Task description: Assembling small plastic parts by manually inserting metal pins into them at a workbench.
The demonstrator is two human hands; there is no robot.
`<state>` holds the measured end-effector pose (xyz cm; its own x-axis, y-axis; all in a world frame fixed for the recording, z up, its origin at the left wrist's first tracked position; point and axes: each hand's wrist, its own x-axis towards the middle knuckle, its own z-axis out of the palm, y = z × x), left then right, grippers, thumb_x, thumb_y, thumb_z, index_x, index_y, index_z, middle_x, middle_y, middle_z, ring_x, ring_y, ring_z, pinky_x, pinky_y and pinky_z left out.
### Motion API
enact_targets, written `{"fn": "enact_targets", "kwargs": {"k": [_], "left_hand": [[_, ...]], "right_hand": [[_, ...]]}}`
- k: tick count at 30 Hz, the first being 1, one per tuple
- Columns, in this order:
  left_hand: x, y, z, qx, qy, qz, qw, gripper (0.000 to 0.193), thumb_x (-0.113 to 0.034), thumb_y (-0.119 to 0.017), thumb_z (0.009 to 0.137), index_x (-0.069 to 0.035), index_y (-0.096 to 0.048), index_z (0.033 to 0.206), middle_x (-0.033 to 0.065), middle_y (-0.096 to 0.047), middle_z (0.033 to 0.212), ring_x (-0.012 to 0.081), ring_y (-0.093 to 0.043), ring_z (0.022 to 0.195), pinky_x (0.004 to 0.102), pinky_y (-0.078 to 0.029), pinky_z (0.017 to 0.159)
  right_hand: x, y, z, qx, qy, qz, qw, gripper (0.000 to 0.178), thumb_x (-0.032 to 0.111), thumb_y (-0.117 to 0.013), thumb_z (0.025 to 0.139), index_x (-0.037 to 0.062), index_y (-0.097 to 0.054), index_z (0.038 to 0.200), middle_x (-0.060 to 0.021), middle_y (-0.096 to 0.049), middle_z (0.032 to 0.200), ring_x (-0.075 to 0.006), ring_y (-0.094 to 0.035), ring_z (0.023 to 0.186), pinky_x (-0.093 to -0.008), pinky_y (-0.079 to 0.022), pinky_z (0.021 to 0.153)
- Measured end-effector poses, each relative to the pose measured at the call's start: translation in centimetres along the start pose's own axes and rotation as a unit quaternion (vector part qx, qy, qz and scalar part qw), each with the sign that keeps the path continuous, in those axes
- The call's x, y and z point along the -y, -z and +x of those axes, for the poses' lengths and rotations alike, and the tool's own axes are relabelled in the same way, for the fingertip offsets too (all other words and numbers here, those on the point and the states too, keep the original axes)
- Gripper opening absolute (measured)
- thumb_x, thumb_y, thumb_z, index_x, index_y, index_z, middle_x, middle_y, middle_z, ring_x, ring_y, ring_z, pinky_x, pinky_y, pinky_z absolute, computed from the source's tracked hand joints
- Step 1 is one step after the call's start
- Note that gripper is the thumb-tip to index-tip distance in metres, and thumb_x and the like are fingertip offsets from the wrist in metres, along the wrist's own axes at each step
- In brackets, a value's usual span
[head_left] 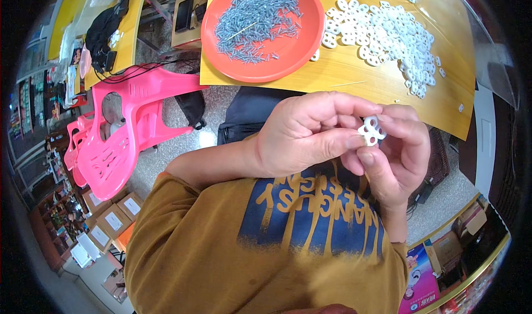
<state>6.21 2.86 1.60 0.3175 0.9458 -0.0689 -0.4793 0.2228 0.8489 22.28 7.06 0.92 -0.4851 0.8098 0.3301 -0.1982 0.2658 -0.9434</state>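
Just past the table's near edge, both my hands meet around a small white plastic piece with round holes [368, 137]. My left hand [305, 134] pinches it from the left between thumb and fingers. From the other side my right hand [404, 150] grips it, thumb below and curled fingers above. Fingertips cover part of the piece, so I cannot tell whether it is one part or two together. Beyond my hands, a red round basin [260, 73] contains many small grey metal screws [257, 15]. Right of it lies a spread pile of similar white pieces [388, 37].
The yellow wooden table [449, 103] ends just beyond my hands. A thin stick [348, 83] lies near its edge, another [242, 31] on the screws. Pink plastic chairs [119, 142] stand at left, with cardboard boxes [113, 220] behind. A fan [439, 159] is on the right.
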Motion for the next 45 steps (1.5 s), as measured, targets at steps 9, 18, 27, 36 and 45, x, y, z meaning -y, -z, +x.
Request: {"fn": "enact_targets", "kwargs": {"k": [9,18,27,36,45], "left_hand": [[0.4,0.3,0.0,-0.001,-0.020,-0.017,1.000,0.033,0.000,-0.048,0.084,0.003,-0.040,0.116,0.0140,-0.055,0.096,0.0148,-0.058,0.076,0.0240,-0.049,0.067],[0.9,0.0,0.0,-0.020,-0.022,-0.027,0.999,0.030,-0.002,-0.048,0.084,0.001,-0.042,0.114,0.0148,-0.055,0.097,0.0139,-0.059,0.073,0.0224,-0.050,0.063],[0.3,-0.3,0.0,-0.025,-0.023,0.014,0.999,0.026,-0.001,-0.046,0.085,0.001,-0.044,0.112,0.0146,-0.055,0.095,0.0134,-0.059,0.071,0.0219,-0.050,0.062],[0.2,-0.6,0.1,-0.046,-0.026,-0.015,0.999,0.026,0.001,-0.044,0.085,0.001,-0.044,0.111,0.0139,-0.055,0.095,0.0136,-0.058,0.075,0.0235,-0.049,0.065],[0.9,-1.0,0.1,-0.036,-0.092,-0.008,0.995,0.026,0.001,-0.045,0.085,0.000,-0.041,0.111,0.0131,-0.054,0.098,0.0129,-0.057,0.079,0.0243,-0.048,0.068]], "right_hand": [[-0.1,0.3,0.0,0.010,0.010,-0.014,1.000,0.034,0.001,-0.065,0.069,-0.0007,-0.048,0.099,-0.0134,-0.049,0.093,-0.0188,-0.050,0.083,-0.0268,-0.042,0.071],[-0.6,0.0,-0.2,0.004,0.042,-0.025,0.999,0.029,0.001,-0.058,0.076,-0.0005,-0.046,0.102,-0.0136,-0.048,0.094,-0.0172,-0.049,0.080,-0.0255,-0.042,0.068],[-0.8,0.0,-0.3,-0.002,0.043,-0.016,0.999,0.024,0.003,-0.055,0.079,-0.0004,-0.045,0.101,-0.0140,-0.048,0.093,-0.0170,-0.049,0.080,-0.0250,-0.042,0.069],[-1.2,-0.8,0.0,-0.011,0.058,0.004,0.998,0.024,0.009,-0.049,0.084,0.0020,-0.041,0.106,-0.0112,-0.043,0.089,-0.0111,-0.045,0.069,-0.0215,-0.040,0.060],[-0.3,-1.8,-0.2,-0.048,0.008,-0.031,0.998,0.032,0.031,-0.041,0.089,0.0043,-0.038,0.106,-0.0094,-0.044,0.086,-0.0125,-0.042,0.074,-0.0253,-0.036,0.067]]}}
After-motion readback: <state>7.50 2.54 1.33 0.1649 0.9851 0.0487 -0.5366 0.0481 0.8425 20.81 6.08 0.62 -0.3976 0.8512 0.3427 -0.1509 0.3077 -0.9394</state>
